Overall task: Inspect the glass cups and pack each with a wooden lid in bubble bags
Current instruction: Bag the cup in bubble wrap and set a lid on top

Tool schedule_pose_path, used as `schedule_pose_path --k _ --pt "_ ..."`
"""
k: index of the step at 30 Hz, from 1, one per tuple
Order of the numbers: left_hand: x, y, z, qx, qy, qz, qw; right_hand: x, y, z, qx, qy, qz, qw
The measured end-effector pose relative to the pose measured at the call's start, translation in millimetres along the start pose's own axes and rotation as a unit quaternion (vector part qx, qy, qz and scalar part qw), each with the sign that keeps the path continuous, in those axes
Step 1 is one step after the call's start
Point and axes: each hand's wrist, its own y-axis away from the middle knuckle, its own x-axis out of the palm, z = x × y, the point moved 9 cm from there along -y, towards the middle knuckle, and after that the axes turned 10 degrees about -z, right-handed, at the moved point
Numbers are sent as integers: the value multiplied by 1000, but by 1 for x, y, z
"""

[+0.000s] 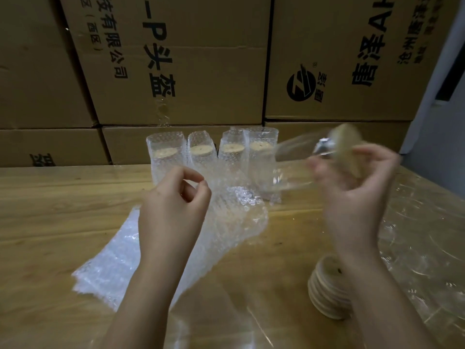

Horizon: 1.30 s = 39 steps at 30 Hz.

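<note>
My right hand [357,182] grips a clear glass cup [292,167] tipped on its side, with a wooden lid [346,147] on its mouth; both are motion-blurred. My left hand [173,207] hovers with curled fingers over a pile of flat bubble bags [120,258] and seems to pinch the edge of the top bag, though the hold is hard to make out. Several packed cups in bubble bags [214,157], each with a wooden lid inside, stand in a row at the back of the wooden table [50,222]. A stack of wooden lids [327,293] lies under my right forearm.
Stacked cardboard boxes [176,71] with printed black characters form a wall right behind the table. Crinkled clear plastic film [422,238] covers the table's right side. More clear film lies at the front edge [226,331].
</note>
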Motion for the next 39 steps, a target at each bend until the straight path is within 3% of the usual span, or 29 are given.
schedule_pose_path --k 3,5,7,13,20,27,29,31,34,36,39 --pt "4 2 -1 11 -5 2 1000 -17 -15 3 102 -179 -49 977" --pt "5 2 -1 16 -7 2 1000 -3 -14 -2 195 -233 24 952" --pt "4 1 0 19 -10 4 1000 10 -7 -1 233 -216 96 943" --pt "1 -5 6 -8 19 14 1000 22 6 9 154 -103 153 971" --pt "21 1 7 -47 127 92 987 40 29 5 126 -20 212 969" --pt "41 11 0 -54 262 169 949 56 56 -4 104 61 248 961" --pt "39 9 3 -3 224 179 958 51 50 -11 116 66 213 968" --pt "40 9 4 103 62 202 972 40 41 -17 130 67 162 976" --pt "65 33 10 203 -146 308 918 26 28 -17 128 65 100 985" --pt "82 47 5 233 -190 294 907 26 28 -15 121 72 98 985" --pt "88 54 -7 241 -145 210 937 34 37 -14 120 92 130 980"
